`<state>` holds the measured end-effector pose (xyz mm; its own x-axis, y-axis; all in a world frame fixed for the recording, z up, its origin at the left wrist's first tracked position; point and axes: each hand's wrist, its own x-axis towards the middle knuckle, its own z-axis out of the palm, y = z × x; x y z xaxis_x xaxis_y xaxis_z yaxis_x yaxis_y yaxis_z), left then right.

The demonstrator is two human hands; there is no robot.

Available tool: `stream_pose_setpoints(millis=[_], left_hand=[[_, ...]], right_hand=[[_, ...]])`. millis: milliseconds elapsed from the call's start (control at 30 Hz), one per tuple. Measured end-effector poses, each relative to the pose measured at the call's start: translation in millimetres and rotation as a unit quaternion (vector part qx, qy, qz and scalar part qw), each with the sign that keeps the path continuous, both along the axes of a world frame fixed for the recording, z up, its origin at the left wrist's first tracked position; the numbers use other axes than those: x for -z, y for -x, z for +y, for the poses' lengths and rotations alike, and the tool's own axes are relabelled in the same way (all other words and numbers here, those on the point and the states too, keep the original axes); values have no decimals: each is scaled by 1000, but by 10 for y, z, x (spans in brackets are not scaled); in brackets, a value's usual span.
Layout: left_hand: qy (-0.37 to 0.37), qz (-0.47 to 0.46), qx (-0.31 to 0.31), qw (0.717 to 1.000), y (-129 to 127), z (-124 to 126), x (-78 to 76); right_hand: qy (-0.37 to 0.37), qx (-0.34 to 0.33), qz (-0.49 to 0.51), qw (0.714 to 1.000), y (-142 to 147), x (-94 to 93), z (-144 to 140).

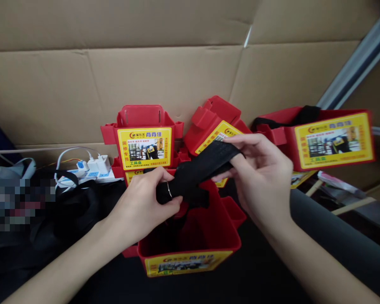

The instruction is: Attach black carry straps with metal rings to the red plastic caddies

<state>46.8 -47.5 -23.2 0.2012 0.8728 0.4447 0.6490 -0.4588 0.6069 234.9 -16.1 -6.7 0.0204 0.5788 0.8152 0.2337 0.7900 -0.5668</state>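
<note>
Pinched between both hands, a black woven fabric strap (196, 171) stretches over the open red plastic tool box (190, 242) with its yellow label. Left hand (142, 207) has its grip closed on the lower end; right hand (259, 173), palm down, holds the upper end. Behind stand more red boxes (145, 141), labels in Chinese characters.

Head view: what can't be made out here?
- Lower end of the black strap: hidden by the left hand, with the fingers closed on it.
- Inside of the near red box: dark, partly blocked by both hands.
- Right hand: covers the box behind.
- Far left: pixelated patch.
</note>
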Motion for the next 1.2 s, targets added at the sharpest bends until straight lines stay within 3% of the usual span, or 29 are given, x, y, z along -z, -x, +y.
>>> stream_pose_setpoints(millis=[67,133,200,267,333,400,467,567,667,733,800,867,967,1033,1133,1200], left_hand=[[-1,3,1,1000,3,9,-6],[-1,14,0,1000,2,7,-15],[1,16,2,1000,4,-5,-26],[6,11,6,1000,8,-18,-35],[12,10,6,1000,11,-27,-39],[8,13,-2,1000,7,-30,-39],[4,6,-4,1000,-1,-31,-36],[27,-25,14,999,-4,-34,-39],[55,-49,28,997,14,-36,-54],[52,-49,23,997,30,-33,-66],[45,-37,15,998,41,-26,-70],[36,-24,15,999,43,-17,-62],[24,15,12,1000,32,-8,-30],[18,41,9,999,22,-4,-8],[8,23,34,999,17,-7,2],[-11,-10,59,998,24,-14,-10]], right_hand=[[82,-48,108,990,-4,-3,91],[123,-78,135,980,0,2,155],[94,-73,58,991,1,4,162],[21,-46,-130,990,0,-1,107],[-54,15,-334,941,10,-5,10],[-120,98,-456,876,36,-1,-88],[-177,149,-503,833,68,13,-153],[-231,129,-513,816,93,54,-164],[-243,93,-463,847,82,99,-110],[-192,82,-376,903,63,100,-58],[-102,67,-214,969,31,55,0],[-18,29,-16,999,-27,-40,57],[63,-19,225,972,-189,-238,132],[106,-24,317,942,-330,-361,176],[154,-35,363,918,-483,-454,225],[162,-61,345,922,-494,-447,220]])
